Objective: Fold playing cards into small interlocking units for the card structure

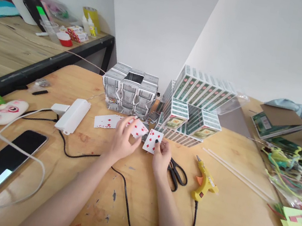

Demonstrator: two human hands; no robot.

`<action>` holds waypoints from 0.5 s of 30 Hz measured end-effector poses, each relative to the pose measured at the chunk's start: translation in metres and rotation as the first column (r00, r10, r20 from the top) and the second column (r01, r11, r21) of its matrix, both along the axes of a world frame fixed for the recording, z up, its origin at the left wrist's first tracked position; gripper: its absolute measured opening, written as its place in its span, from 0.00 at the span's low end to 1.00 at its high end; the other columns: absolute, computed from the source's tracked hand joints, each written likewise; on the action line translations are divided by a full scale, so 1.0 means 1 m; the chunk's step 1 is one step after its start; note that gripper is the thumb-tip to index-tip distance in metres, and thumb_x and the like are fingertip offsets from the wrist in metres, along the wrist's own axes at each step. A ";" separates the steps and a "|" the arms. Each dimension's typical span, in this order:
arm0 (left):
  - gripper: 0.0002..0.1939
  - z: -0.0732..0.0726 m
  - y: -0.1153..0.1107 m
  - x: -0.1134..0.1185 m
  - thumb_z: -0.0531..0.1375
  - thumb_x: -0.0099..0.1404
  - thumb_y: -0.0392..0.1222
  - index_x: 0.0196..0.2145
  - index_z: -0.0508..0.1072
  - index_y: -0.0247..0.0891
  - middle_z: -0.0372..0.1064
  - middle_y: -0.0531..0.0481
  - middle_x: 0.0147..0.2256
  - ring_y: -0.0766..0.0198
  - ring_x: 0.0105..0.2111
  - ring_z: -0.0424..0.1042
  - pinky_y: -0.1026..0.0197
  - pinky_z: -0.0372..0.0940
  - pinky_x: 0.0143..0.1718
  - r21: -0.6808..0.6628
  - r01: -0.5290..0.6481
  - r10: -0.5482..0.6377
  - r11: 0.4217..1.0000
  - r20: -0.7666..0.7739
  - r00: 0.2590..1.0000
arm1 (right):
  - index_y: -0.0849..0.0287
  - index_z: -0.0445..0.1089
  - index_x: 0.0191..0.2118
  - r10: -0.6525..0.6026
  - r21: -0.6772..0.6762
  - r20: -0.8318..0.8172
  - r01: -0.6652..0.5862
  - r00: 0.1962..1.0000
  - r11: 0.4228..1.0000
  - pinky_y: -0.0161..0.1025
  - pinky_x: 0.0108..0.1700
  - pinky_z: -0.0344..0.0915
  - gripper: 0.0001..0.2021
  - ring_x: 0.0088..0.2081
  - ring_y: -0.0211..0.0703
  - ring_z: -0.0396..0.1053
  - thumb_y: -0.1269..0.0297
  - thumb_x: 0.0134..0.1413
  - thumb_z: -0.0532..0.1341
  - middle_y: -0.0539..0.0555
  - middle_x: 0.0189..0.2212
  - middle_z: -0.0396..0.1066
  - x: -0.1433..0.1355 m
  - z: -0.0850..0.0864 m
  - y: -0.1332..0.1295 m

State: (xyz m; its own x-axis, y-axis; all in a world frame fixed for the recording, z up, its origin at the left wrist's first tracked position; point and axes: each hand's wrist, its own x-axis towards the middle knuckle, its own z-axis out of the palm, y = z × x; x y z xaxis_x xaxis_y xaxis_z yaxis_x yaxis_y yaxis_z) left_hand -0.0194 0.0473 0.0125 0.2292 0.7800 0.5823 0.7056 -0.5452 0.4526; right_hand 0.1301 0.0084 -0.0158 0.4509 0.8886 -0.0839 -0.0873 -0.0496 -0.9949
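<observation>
My right hand pinches a six of diamonds playing card by its lower right part, thumb on the face. My left hand reaches over the row of cards to its left, fingers and thumb apart. Beyond its fingertips is another red-suited card; whether they touch it is unclear. More face-up diamond cards overlap to the left of this hand. Just behind the cards stands a box-like structure of grey-backed playing cards with a square opening on top.
Green-and-white card boxes are stacked at the back. Black-handled scissors lie beside my right wrist, near a yellow glue gun with a black cord. A white power adapter and phone lie left; glue sticks lie right.
</observation>
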 end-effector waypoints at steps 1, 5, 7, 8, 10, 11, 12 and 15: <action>0.31 0.000 -0.003 0.003 0.57 0.57 0.43 0.58 0.53 0.39 0.54 0.37 0.55 0.48 0.56 0.55 0.45 0.55 0.55 -0.004 0.113 -0.113 0.994 -0.003 0.994 | 0.58 0.60 0.37 -0.023 0.006 -0.024 0.023 0.999 1.000 0.36 0.23 0.65 0.14 0.23 0.41 0.69 0.56 0.48 0.57 0.53 0.28 0.72 0.001 0.000 0.000; 0.33 0.000 -0.013 0.014 0.56 0.58 0.42 0.59 0.50 0.40 0.55 0.39 0.55 0.50 0.56 0.56 0.47 0.57 0.54 -0.073 0.396 -0.399 0.916 -0.043 0.916 | 0.56 0.56 0.35 -0.075 -0.004 -0.139 0.075 0.987 0.997 0.35 0.25 0.66 0.13 0.23 0.40 0.69 0.59 0.46 0.58 0.49 0.26 0.71 0.004 -0.003 0.001; 0.32 0.000 -0.014 0.018 0.55 0.58 0.41 0.59 0.50 0.41 0.55 0.41 0.57 0.52 0.57 0.55 0.47 0.56 0.56 -0.101 0.458 -0.466 0.883 -0.079 0.881 | 0.56 0.56 0.35 -0.078 -0.012 -0.194 0.077 0.978 0.997 0.35 0.25 0.65 0.12 0.23 0.39 0.69 0.60 0.45 0.58 0.48 0.25 0.70 0.006 -0.004 0.001; 0.31 0.000 -0.014 0.019 0.54 0.59 0.40 0.59 0.51 0.41 0.54 0.43 0.57 0.52 0.57 0.54 0.47 0.54 0.57 -0.117 0.477 -0.488 0.871 -0.106 0.866 | 0.56 0.56 0.34 -0.075 -0.011 -0.210 0.075 0.975 0.997 0.35 0.26 0.65 0.12 0.23 0.39 0.69 0.60 0.44 0.59 0.47 0.25 0.69 0.006 -0.005 0.002; 0.29 0.000 -0.013 0.020 0.53 0.60 0.39 0.59 0.52 0.39 0.53 0.44 0.59 0.54 0.59 0.52 0.47 0.50 0.59 -0.151 0.487 -0.508 0.860 -0.167 0.845 | 0.56 0.56 0.35 -0.055 0.010 -0.221 0.059 0.974 0.998 0.35 0.27 0.66 0.12 0.25 0.39 0.70 0.62 0.44 0.59 0.48 0.27 0.70 0.006 -0.006 0.002; 0.29 0.000 -0.012 0.021 0.52 0.60 0.40 0.59 0.53 0.38 0.52 0.44 0.59 0.55 0.59 0.51 0.47 0.49 0.60 -0.164 0.480 -0.505 0.862 -0.196 0.841 | 0.56 0.56 0.36 -0.036 0.027 -0.212 0.043 0.977 0.999 0.35 0.27 0.66 0.13 0.26 0.40 0.71 0.62 0.44 0.59 0.49 0.28 0.71 0.006 -0.007 0.003; 0.28 -0.001 -0.012 0.021 0.52 0.61 0.40 0.59 0.53 0.36 0.51 0.44 0.60 0.55 0.60 0.50 0.47 0.48 0.60 -0.172 0.467 -0.496 0.867 -0.219 0.840 | 0.56 0.57 0.37 -0.012 0.046 -0.196 0.021 0.981 0.999 0.36 0.27 0.66 0.13 0.27 0.40 0.71 0.63 0.44 0.59 0.50 0.29 0.72 0.006 -0.007 0.003; 0.26 -0.006 -0.011 0.023 0.51 0.62 0.42 0.58 0.55 0.34 0.50 0.42 0.60 0.54 0.60 0.48 0.46 0.49 0.60 -0.172 0.426 -0.458 0.888 -0.262 0.849 | 0.58 0.61 0.41 0.070 0.093 -0.140 -0.057 0.988 0.994 0.38 0.31 0.68 0.15 0.32 0.44 0.72 0.63 0.44 0.60 0.54 0.33 0.73 0.006 -0.005 0.004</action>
